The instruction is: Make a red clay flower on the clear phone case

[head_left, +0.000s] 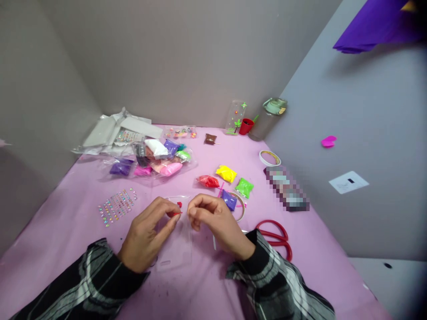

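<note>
Here's the small red piece, pinched between the thumb and fingers of my left hand, held up over the clear case on the counter. Its long axis runs sideways, almost level across my view, and the thin tip points right, straight at my other hand, with a narrow gap between. Below it the case lies flat, long axis running away from me, its far end leaning a touch to the right and the slot-shaped opening at the end near me. A red bit shows toward the far end, just beyond the pinched piece. My left forearm comes in from the lower left, wrist low, back of the hand up, index finger arched over and thumb reaching forward beneath. My right hand mirrors it from the lower right, fingers curled, thumb drawn in close to the index finger, tips facing left; whether anything sits between them, I can't tell. Past my right hand, the red packet, yellow packet and green packet lie in an arc, with the purple packet nearest it. Red-handled scissors rest beside my right sleeve.
</note>
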`<state>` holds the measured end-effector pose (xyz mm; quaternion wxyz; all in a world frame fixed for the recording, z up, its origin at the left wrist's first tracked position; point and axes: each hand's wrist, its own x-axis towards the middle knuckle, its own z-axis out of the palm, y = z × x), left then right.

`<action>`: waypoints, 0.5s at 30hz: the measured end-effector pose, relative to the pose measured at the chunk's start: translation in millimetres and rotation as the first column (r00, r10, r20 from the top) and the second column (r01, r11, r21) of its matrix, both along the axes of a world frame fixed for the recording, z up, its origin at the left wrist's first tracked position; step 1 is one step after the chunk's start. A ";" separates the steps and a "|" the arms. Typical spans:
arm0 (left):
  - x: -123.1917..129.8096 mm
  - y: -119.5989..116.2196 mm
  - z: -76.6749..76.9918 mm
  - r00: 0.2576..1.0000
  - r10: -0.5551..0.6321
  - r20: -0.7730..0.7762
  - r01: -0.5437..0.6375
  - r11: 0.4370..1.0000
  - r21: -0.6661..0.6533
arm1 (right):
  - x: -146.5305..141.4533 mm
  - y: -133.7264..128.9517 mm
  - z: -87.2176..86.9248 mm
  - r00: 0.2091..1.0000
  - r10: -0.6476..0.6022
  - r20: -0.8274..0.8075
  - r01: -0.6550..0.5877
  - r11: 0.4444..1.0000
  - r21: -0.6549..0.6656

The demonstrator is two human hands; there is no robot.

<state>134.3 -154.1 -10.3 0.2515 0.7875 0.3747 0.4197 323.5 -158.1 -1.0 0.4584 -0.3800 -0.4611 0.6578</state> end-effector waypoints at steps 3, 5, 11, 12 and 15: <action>-0.4 1.5 0.5 0.997 0.053 0.062 -0.047 0.995 -0.088 | 2.8 2.4 -2.1 0.998 -0.020 -0.063 0.019 0.999 -0.030; -0.4 1.8 0.4 0.993 0.081 0.091 -0.069 0.990 -0.125 | 3.2 3.6 -3.9 0.996 -0.039 -0.079 0.037 0.999 -0.029; -0.6 1.1 1.9 0.989 0.099 0.109 -0.079 0.982 -0.172 | 2.4 4.6 -6.6 0.997 -0.069 -0.046 0.067 0.997 -0.029; -1.2 1.3 1.9 0.989 0.095 0.112 -0.075 0.983 -0.170 | 2.4 4.7 -7.4 0.996 -0.063 -0.058 0.060 0.997 -0.040; -3.0 2.4 0.5 0.990 0.072 0.121 -0.051 0.985 -0.163 | 2.6 4.9 -10.4 0.993 -0.039 -0.107 0.032 0.997 -0.064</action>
